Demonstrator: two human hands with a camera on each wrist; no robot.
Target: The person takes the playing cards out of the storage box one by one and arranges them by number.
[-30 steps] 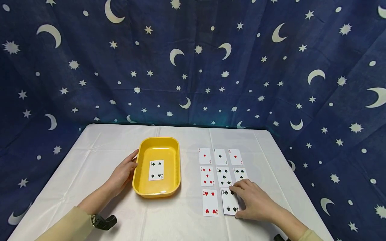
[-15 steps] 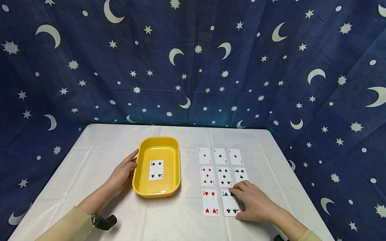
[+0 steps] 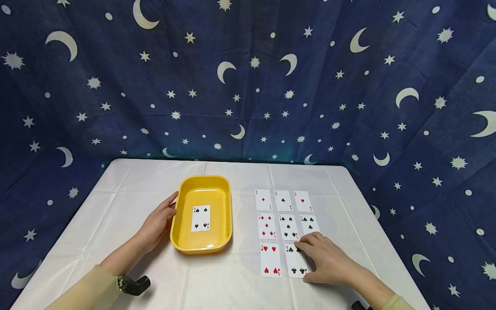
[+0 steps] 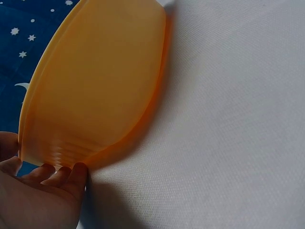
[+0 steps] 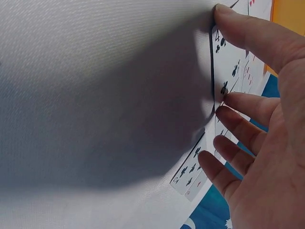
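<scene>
My left hand (image 3: pixel 156 224) is at the left side of a yellow tray (image 3: pixel 174 241). In the left wrist view its fingertips touch the outside wall of the tray. A four of spades (image 3: pixel 200 218) lies face up inside. On the right, my right hand (image 3: pixel 329 260) holds a four of clubs (image 3: pixel 293 262) by its edges, low on the white cloth. Its thumb (image 5: pixel 238 21) is at one corner and the index finger near the other. This card is the middle one in the front row, right of a four of hearts (image 3: pixel 270 260).
Behind stand a row of fives, with a five of diamonds (image 3: pixel 267 226), five of spades (image 3: pixel 288 227) and five of clubs (image 3: pixel 308 222), and a back row of aces, including the ace of hearts (image 3: pixel 303 201). A dark blue star-patterned curtain (image 3: pixel 248 86) hangs behind the table.
The four of clubs has come down flatter on the cloth and shifted slightly toward the person, with the right hand still at its edges. The left hand and tray stay put.
</scene>
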